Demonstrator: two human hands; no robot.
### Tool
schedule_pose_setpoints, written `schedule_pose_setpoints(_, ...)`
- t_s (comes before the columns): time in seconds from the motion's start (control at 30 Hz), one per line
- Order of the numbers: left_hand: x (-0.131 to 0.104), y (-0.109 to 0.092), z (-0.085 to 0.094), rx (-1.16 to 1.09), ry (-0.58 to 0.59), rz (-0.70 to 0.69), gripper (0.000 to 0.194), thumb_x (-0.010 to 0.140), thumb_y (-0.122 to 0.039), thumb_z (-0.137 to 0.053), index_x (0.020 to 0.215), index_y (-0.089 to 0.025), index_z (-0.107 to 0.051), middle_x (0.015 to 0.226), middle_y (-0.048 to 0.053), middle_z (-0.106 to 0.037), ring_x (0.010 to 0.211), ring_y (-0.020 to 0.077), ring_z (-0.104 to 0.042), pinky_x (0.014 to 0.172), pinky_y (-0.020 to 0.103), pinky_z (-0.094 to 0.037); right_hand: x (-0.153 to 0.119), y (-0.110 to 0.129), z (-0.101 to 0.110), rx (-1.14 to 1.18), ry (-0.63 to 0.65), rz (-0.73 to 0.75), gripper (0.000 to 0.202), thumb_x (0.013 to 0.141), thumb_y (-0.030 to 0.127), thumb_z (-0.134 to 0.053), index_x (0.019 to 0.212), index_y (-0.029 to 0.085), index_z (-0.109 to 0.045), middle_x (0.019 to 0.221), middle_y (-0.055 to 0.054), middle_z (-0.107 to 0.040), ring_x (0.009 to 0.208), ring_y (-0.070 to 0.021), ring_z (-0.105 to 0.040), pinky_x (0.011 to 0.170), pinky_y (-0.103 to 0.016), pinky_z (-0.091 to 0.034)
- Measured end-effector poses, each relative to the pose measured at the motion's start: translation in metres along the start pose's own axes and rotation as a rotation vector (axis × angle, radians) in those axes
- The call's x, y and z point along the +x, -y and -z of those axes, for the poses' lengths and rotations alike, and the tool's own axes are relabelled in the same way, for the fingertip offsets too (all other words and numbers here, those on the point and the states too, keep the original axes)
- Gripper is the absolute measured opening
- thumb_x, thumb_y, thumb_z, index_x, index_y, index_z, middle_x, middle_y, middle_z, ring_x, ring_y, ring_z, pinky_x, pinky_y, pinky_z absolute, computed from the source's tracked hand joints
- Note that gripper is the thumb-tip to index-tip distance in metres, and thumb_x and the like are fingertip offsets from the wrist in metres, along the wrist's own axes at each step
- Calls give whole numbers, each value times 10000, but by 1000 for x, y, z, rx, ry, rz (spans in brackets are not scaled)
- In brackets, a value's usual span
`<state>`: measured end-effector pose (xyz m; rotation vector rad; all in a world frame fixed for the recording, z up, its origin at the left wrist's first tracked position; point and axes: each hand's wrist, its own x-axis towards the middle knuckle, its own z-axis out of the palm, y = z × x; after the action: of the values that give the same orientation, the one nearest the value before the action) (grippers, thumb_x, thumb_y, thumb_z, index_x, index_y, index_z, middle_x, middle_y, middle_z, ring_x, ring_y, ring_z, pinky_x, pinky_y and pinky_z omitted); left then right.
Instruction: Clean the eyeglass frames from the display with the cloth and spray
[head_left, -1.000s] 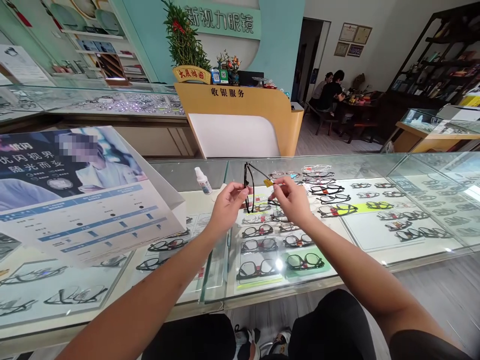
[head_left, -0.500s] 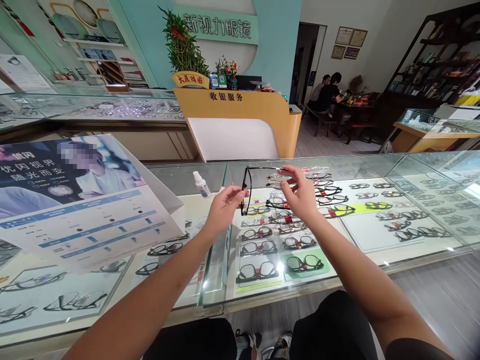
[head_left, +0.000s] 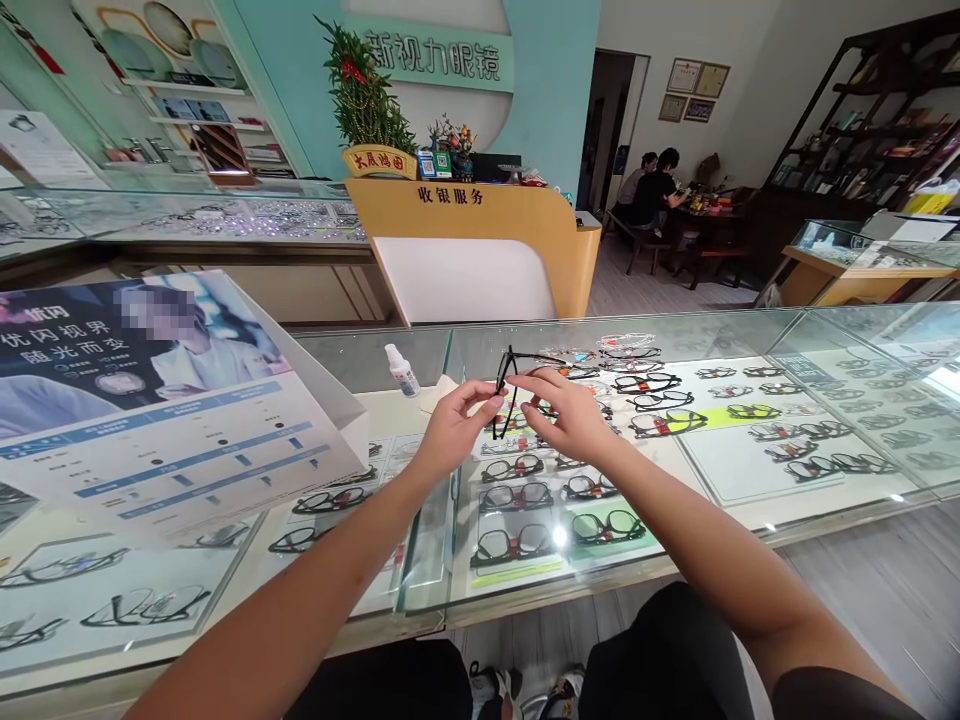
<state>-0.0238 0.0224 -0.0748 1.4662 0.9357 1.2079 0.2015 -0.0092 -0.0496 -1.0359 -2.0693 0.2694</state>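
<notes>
A pair of black-framed eyeglasses (head_left: 500,374) is held up over the glass counter, seen nearly edge-on, with one temple arm reaching back to the right. My left hand (head_left: 459,425) pinches the front of the frame between thumb and fingers. From the other side, my right hand (head_left: 571,412) comes up to the eyeglasses, its index fingertip at the lens front and its thumb apart below. Whether that fingertip presses on the frame is hard to tell. Part of the temple arm passes behind my right hand. A small white spray bottle (head_left: 403,371) stands on the counter left of my hands.
The glass display counter (head_left: 442,612) holds several rows of eyeglasses (head_left: 514,545) beneath its top. A tent-shaped printed sign (head_left: 172,400) stands at the left. Across the aisle is a wooden cashier desk (head_left: 465,215). Two people (head_left: 651,190) sit at a table farther back.
My right hand has left the temple arm's tip and moved left and down to the front of the eyeglasses. The eyeglasses have shifted slightly right and turned, still in my left hand.
</notes>
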Motion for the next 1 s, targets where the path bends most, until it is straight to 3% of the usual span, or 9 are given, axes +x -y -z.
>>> schedule_pose_setpoints(0.17,2,9,4,-26,-41,15,517,843,-689,-904,1012,-217,-779,1149,86,-813,1015,227,-744,882,383,-684,0,-4,1,-132,-74,-20,322,1071,317,-631,1349,266,-785,1621,-150,-656,1313,-312,-737,1036,-459,-631)
schedule_pose_setpoints(0.33,2,6,5,-57,-101,13,531,823,-679,-927,1015,-204,-785,1168,85,-817,1015,212,-748,930,413,-706,2,-10,3,-280,-127,78,209,1061,305,-642,1155,225,-811,1636,-162,-662,1410,-364,-643,1184,-553,-544)
schedule_pose_setpoints(0.4,2,-1,5,-94,-150,34,554,788,-689,-947,994,-204,-776,1160,88,-813,1081,232,-751,924,421,-720,3,-11,5,-316,-143,69,179,1065,308,-648,1043,243,-814,1526,-122,-759,1434,-366,-622,1201,-559,-509)
schedule_pose_setpoints(0.47,3,-7,6,-131,-204,48,571,756,-694,-967,976,-209,-762,1149,85,-807,1113,236,-752,910,415,-727,5,-12,8,-341,-123,22,211,1080,318,-643,977,251,-815,1266,-93,-865,1347,-349,-669,1186,-542,-489)
schedule_pose_setpoints(0.57,5,-12,9,-183,-267,34,587,722,-691,-991,954,-215,-737,1138,78,-797,1116,230,-745,880,399,-731,6,-10,11,-392,-14,-53,313,1106,331,-609,882,234,-804,930,-67,-863,999,-284,-741,1198,-521,-452)
schedule_pose_setpoints(0.67,6,-11,10,-200,-279,25,586,722,-683,-996,955,-215,-732,1139,81,-794,1127,233,-738,888,410,-729,7,-8,11,-426,82,-114,398,1116,334,-586,780,220,-766,815,-56,-830,787,-228,-717,1241,-523,-409)
schedule_pose_setpoints(0.73,4,-10,9,-190,-252,41,570,737,-669,-993,965,-213,-737,1163,87,-799,1157,240,-739,924,417,-720,7,-5,11,-394,76,-132,362,1115,334,-593,830,218,-783,871,-60,-852,815,-230,-748,1250,-528,-403)
schedule_pose_setpoints(0.83,-1,-10,4,-179,-175,63,552,758,-659,-982,984,-212,-750,1237,91,-794,1209,244,-724,968,410,-700,6,0,9,-278,6,-94,224,1093,364,-652,1104,222,-825,1102,-89,-886,1040,-286,-803,1223,-529,-451)
schedule_pose_setpoints(1.0,-14,-16,-6,-146,-7,70,503,785,-585,-985,1004,-216,-723,1255,70,-743,1039,189,-716,839,315,-658,0,10,-5,-25,45,23,413,1054,427,-747,1422,238,-752,1484,-128,-799,1415,-325,-729,1210,-501,-555)
